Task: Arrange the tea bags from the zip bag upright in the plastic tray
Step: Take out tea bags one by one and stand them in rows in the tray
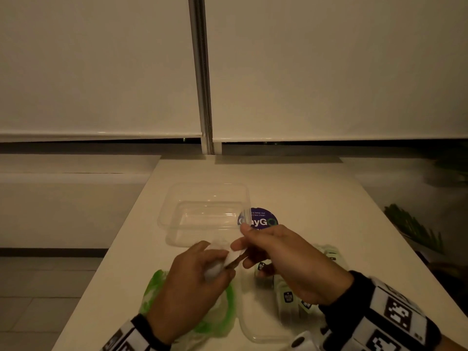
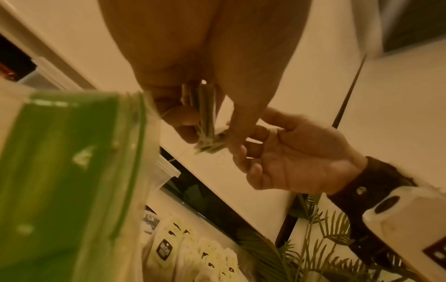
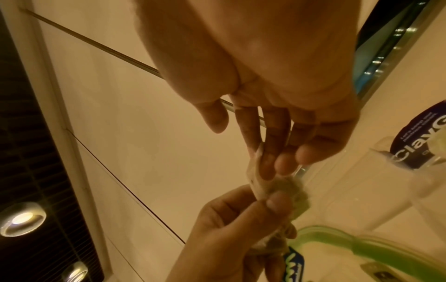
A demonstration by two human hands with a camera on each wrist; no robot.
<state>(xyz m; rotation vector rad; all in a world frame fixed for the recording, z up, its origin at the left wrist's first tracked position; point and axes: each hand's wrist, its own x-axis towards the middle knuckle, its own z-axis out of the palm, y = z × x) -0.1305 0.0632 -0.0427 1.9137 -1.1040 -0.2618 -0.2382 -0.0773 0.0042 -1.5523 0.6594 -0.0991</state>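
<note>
- Above the pale desk (image 1: 304,188), a person's left hand (image 1: 192,282) grips a small stack of tea bags (image 1: 217,264), fingers curled round the white bundle.
- The right hand (image 1: 286,259) meets it from 3 o'clock, fingertips pinching the stack's near end; its other fingers hang loosely.
- In the left wrist view the bags (image 2: 205,118) show edge-on, pressed flat together between fingers and thumb.
- The clear plastic tray (image 1: 202,214) stands at 12 o'clock from the hands, with no bag visible inside.
- A round purple sticker (image 1: 260,220) lies on the desk at the tray's 3 o'clock corner.
- The green-edged zip bag (image 1: 215,312) lies under the left hand at 6 o'clock.
- More tea bags (image 1: 288,297) lie beneath the right hand on a clear lid (image 1: 253,325).
</note>
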